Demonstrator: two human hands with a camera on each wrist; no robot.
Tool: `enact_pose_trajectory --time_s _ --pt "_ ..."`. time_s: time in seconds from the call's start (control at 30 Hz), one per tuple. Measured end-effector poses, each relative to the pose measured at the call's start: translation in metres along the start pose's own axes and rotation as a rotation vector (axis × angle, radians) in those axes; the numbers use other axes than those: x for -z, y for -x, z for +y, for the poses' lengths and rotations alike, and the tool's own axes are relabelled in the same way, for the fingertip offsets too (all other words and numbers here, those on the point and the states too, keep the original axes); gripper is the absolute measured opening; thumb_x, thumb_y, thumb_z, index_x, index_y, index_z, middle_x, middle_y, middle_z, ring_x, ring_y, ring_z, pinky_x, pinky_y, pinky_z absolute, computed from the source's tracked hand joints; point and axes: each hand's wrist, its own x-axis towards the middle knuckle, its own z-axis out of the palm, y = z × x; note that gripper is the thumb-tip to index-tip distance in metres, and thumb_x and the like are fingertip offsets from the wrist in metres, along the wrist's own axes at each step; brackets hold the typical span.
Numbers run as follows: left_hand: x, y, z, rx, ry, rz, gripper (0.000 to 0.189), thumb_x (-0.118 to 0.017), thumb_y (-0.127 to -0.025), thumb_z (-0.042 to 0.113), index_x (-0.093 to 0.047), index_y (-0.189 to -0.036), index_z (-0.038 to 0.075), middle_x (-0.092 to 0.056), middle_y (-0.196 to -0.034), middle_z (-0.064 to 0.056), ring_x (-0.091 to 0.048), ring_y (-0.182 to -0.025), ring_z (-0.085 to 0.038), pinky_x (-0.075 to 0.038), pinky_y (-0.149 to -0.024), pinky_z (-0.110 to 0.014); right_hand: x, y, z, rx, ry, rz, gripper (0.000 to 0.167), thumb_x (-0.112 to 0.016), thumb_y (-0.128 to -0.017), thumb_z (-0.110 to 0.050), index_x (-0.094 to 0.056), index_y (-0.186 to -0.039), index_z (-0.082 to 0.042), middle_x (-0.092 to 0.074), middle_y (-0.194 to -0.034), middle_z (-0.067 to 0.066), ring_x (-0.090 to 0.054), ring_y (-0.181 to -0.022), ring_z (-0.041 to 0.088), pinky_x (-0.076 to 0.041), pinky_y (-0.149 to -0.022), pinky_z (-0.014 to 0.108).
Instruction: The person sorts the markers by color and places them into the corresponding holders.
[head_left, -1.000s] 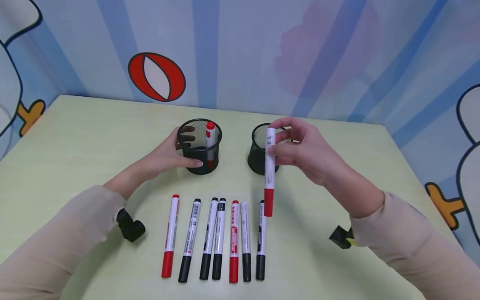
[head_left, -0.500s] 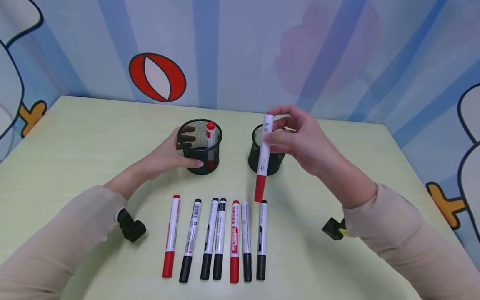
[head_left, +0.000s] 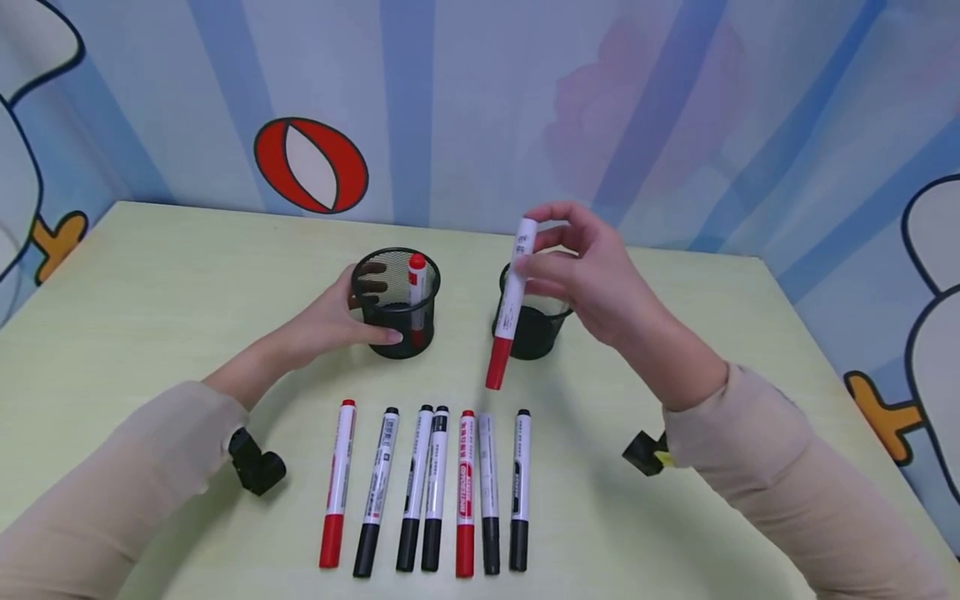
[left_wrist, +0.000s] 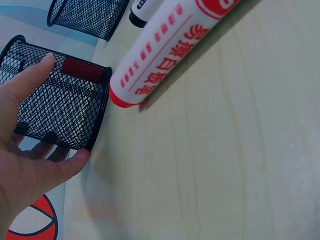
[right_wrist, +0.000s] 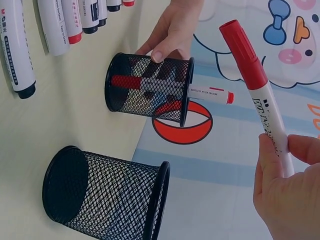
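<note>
My left hand (head_left: 322, 325) holds the left black mesh pen cup (head_left: 386, 318) from its side, the thumb across the front wall and the fingers behind. A red whiteboard marker (head_left: 417, 283) stands in that cup. In my right hand (head_left: 588, 275), thumb and fingers pinch another red whiteboard marker (head_left: 511, 300) near its upper end. This marker slants with its red cap down, in front of the second mesh pen cup (head_left: 536, 335) in the head view. The right wrist view shows the held marker (right_wrist: 270, 117) in the air, apart from both cups; the second cup (right_wrist: 115, 192) stands untouched.
Several markers lie in a row near the table's front, red ones such as the leftmost marker (head_left: 337, 483) mixed with black ones such as the rightmost marker (head_left: 521, 492). A patterned wall (head_left: 480, 108) stands behind the table (head_left: 247, 250).
My right hand has moved left and slightly upward with the red marker, which has gone from nearly upright to slanted. The left hand stays on its cup. The head view has shifted slightly.
</note>
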Motion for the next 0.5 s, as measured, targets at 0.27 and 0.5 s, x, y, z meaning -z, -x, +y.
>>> enact_pose_trajectory --time_s 0.27,0.5 --pt "-0.0002 -0.0004 0.0022 -0.005 -0.002 0.006 0.093 -0.076 -0.077 0.016 -0.013 -0.145 0.011 -0.028 -0.144 -0.012 -0.024 -0.131 -0.034 -0.035 -0.099 -0.056 -0.0014 -0.0062 0.0002 0.058 -0.012 0.027 0.035 -0.061 -0.083 0.007 -0.052 -0.114 -0.007 -0.050 -0.096 0.011 -0.061 -0.076 0.018 -0.055 -0.075 0.036" --pt "-0.0003 -0.0004 0.0022 -0.013 -0.007 0.010 0.090 -0.076 -0.077 0.015 -0.016 -0.143 0.011 -0.030 -0.143 -0.012 -0.025 -0.130 -0.034 -0.035 -0.098 -0.056 -0.0062 -0.0097 0.0029 0.120 0.007 0.023 0.036 -0.061 -0.082 0.008 -0.052 -0.114 -0.007 -0.050 -0.095 0.011 -0.062 -0.075 0.018 -0.055 -0.075 0.039"
